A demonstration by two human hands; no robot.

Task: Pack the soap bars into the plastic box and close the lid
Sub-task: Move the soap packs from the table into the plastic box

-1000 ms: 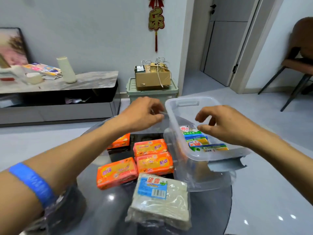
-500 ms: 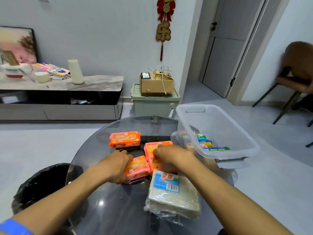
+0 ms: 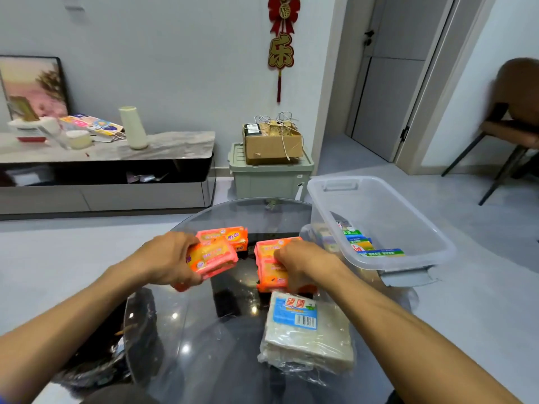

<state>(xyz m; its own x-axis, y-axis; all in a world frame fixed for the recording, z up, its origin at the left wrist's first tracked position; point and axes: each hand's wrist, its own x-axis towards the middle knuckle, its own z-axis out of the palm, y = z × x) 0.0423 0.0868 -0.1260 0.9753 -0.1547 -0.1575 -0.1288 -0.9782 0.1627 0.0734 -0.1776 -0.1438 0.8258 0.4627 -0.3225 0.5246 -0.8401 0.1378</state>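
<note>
A clear plastic box (image 3: 420, 237) stands open at the right of the round glass table (image 3: 221, 339), with green and blue wrapped soap bars (image 3: 364, 243) inside. My left hand (image 3: 166, 258) grips an orange soap bar (image 3: 213, 258), lifted and tilted above the glass. Behind it lies another orange bar (image 3: 224, 236). My right hand (image 3: 303, 263) closes on an orange bar (image 3: 272, 277) lying next to one more (image 3: 271, 247). A white multi-pack of soap (image 3: 306, 330) with a blue label lies nearest to me. No lid is in sight.
A black-lined bin (image 3: 110, 354) stands under the table's left edge. Beyond the table sit a green storage crate (image 3: 271, 176) with a cardboard box (image 3: 272, 141) on it, and a low TV cabinet (image 3: 102, 170) at left. A brown chair (image 3: 513, 123) is at far right.
Both hands came down from the box rim to the orange bars. The left hand has since lifted one bar off the glass, and the right hand has closed on another.
</note>
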